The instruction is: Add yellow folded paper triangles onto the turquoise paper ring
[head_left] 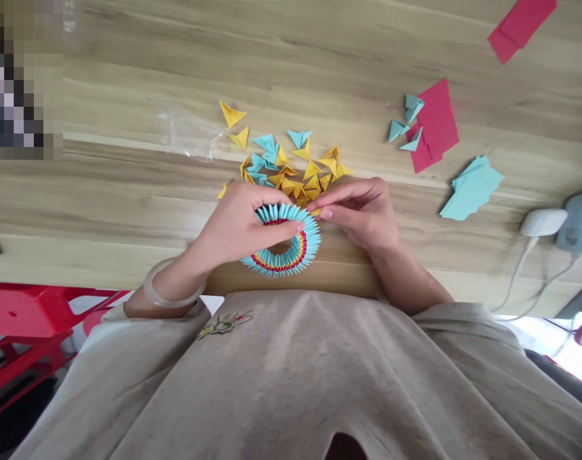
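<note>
A ring of folded paper pieces [291, 252], light blue outside with yellow and red bands inside, rests near the table's front edge. My left hand [237, 220] is wrapped over its upper left part, thumb lying inside the ring. My right hand [360, 211] pinches at the ring's upper right rim, fingers pressed together on what looks like a small yellow piece [315, 211]. Just beyond the hands lies a heap of loose yellow and blue folded triangles [291, 166].
Red paper sheets [437, 124] with a few blue triangles [408, 124] lie at the right, beside a stack of light blue paper [473, 188]. A white charger with cable [542, 222] sits at the far right. Red plastic stools [27, 338] stand at lower left.
</note>
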Available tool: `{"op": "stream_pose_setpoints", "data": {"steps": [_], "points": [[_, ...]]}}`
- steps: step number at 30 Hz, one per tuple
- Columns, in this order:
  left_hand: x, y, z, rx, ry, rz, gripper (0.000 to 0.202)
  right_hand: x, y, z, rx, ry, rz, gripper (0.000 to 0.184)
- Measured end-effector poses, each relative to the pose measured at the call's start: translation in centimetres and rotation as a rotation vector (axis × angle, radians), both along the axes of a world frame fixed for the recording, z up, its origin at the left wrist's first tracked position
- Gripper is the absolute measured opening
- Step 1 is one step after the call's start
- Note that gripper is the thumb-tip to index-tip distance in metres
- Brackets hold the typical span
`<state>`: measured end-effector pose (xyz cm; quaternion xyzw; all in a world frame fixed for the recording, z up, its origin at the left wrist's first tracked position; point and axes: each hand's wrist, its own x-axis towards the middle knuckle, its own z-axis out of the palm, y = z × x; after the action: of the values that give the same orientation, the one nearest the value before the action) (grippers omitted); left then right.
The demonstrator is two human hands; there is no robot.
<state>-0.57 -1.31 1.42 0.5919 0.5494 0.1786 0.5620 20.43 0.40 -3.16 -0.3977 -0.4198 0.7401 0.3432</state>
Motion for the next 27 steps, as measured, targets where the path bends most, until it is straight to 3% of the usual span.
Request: {"op": "stream_pose_setpoints", "data": {"steps": [11,27], "points": [[0.15,0.03,0.24,0.009,0.013,-0.004,0.020,0.01,-0.10,-0.18,-0.039,0.063,0.003,0.016],[-0.18,0.00,0.10,0.070,0.080,-0.139,0.020,-0.51,-0.54,-0.45,-0.163,0.053,-0.023,0.014]]}}
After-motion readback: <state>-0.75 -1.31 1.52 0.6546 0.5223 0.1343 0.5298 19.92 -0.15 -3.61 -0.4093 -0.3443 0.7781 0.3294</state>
